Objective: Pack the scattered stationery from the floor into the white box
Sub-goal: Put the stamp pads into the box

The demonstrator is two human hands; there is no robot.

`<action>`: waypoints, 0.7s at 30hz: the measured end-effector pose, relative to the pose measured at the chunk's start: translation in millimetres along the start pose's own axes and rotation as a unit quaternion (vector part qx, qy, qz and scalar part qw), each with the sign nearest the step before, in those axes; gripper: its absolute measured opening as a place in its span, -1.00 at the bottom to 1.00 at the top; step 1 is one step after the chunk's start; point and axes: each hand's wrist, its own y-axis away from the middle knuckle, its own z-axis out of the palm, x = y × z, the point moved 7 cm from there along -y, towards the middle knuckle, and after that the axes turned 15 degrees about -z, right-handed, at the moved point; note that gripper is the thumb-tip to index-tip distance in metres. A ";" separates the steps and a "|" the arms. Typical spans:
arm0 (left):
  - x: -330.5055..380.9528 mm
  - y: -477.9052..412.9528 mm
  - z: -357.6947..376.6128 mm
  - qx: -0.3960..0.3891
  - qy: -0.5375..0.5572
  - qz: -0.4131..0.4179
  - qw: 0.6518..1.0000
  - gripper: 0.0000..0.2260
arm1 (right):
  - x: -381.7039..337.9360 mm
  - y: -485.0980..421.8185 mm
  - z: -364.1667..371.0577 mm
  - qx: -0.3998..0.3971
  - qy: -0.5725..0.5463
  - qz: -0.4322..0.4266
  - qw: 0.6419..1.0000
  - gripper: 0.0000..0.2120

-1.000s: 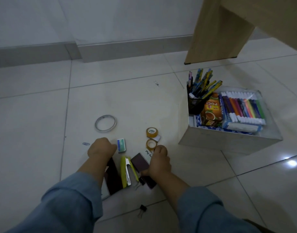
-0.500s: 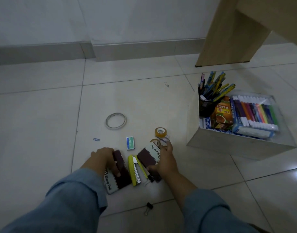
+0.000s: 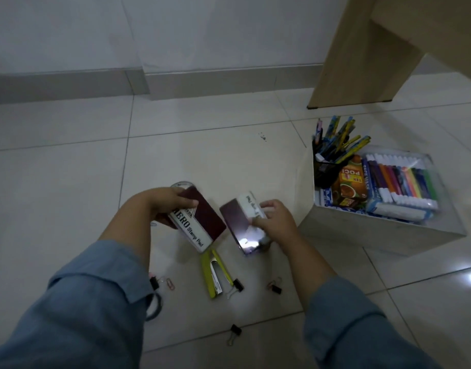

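Observation:
My left hand (image 3: 160,206) grips a maroon and white stamp pad (image 3: 199,222), lifted off the floor. My right hand (image 3: 275,222) grips a second maroon stamp pad (image 3: 239,222) beside it, also raised. Below them on the tiles lies a yellow stapler (image 3: 214,274). Several black binder clips (image 3: 275,288) and a pink paper clip (image 3: 171,284) are scattered around it. The white box (image 3: 362,230) stands to the right, holding a black pen cup (image 3: 326,169), a marker set (image 3: 400,182) and an orange packet (image 3: 350,179).
A clear tape ring (image 3: 179,184) peeks out behind the left stamp pad. A wooden table leg (image 3: 362,62) stands behind the box. A grey skirting board runs along the wall. A dark ring (image 3: 156,307) lies by my left sleeve.
Both hands closed on the stamp pads and lifted them off the floor. The view shifted, so the stapler and more clips now show below.

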 end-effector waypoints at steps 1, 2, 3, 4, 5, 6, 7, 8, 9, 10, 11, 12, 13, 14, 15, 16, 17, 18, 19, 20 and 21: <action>5.2 1.4 1.9 0.000 0.027 0.006 1.000 -0.75 | -6.9 -3.6 -4.7 0.010 -0.064 0.008 0.998 -0.59; 11.1 2.9 4.9 0.000 0.047 0.009 0.999 -0.80 | -13.8 -6.6 -7.5 0.009 -0.122 0.015 0.992 -0.59; 17.3 4.3 8.8 -0.006 0.067 0.012 0.998 -0.82 | -21.4 -8.6 -8.1 -0.003 -0.162 0.018 0.987 -0.57; 24.1 5.4 13.6 -0.020 0.093 0.014 0.995 -0.82 | -28.5 -10.7 -7.4 -0.024 -0.173 0.015 0.985 -0.57; 31.7 6.5 18.2 -0.038 0.123 0.020 0.992 -0.80 | -34.9 -12.3 -6.9 -0.041 -0.170 0.005 0.984 -0.57; 40.5 7.6 22.1 -0.053 0.150 0.031 0.987 -0.79 | -40.1 -13.7 -8.1 -0.048 -0.161 -0.007 0.986 -0.57; 49.1 8.9 24.8 -0.064 0.171 0.048 0.982 -0.78 | -44.6 -14.4 -10.9 -0.044 -0.153 -0.018 0.987 -0.58; 57.2 10.6 26.6 -0.069 0.183 0.068 0.978 -0.77 | -47.4 -14.6 -15.9 -0.036 -0.148 -0.025 0.988 -0.59; 65.0 12.7 28.7 -0.075 0.192 0.088 0.975 -0.75 | -49.2 -14.4 -22.0 -0.032 -0.148 -0.029 0.988 -0.59; 72.5 14.7 31.3 -0.083 0.200 0.106 0.971 -0.72 | -51.3 -14.0 -27.8 -0.036 -0.154 -0.028 0.987 -0.60; 79.9 17.0 34.9 -0.091 0.207 0.122 0.966 -0.68 | -54.4 -13.5 -32.8 -0.050 -0.161 -0.024 0.985 -0.60; 88.0 19.8 39.8 -0.097 0.209 0.136 0.964 -0.63 | -57.9 -13.0 -37.9 -0.066 -0.160 -0.021 0.985 -0.59; 96.5 23.0 45.7 -0.099 0.206 0.149 0.962 -0.58 | -61.5 -12.9 -43.8 -0.077 -0.148 -0.023 0.986 -0.58; 105.9 26.5 52.3 -0.096 0.205 0.161 0.961 -0.52 | -65.4 -13.5 -51.2 -0.083 -0.134 -0.027 0.987 -0.58; 116.0 30.8 59.5 -0.091 0.211 0.171 0.958 -0.49 | -69.5 -13.4 -60.5 -0.084 -0.123 -0.030 0.988 -0.58; 126.3 36.1 67.5 -0.086 0.219 0.180 0.955 -0.48 | -73.6 -13.1 -70.3 -0.087 -0.116 -0.031 0.989 -0.59; 136.8 41.9 76.7 -0.082 0.221 0.192 0.953 -0.50 | -77.1 -12.4 -80.4 -0.097 -0.108 -0.031 0.989 -0.61; 148.0 47.6 86.9 -0.081 0.210 0.206 0.952 -0.52 | -80.2 -10.9 -91.3 -0.113 -0.096 -0.028 0.989 -0.64; 159.1 54.0 97.2 -0.079 0.197 0.220 0.952 -0.52 | -82.8 -9.2 -102.6 -0.129 -0.081 -0.026 0.988 -0.68; 169.5 59.9 106.9 -0.077 0.188 0.231 0.951 -0.49 | -84.9 -7.6 -115.4 -0.137 -0.072 -0.023 0.988 -0.71; 178.9 64.9 116.5 -0.080 0.188 0.239 0.949 -0.47 | -86.6 -6.4 -129.6 -0.135 -0.072 -0.021 0.988 -0.71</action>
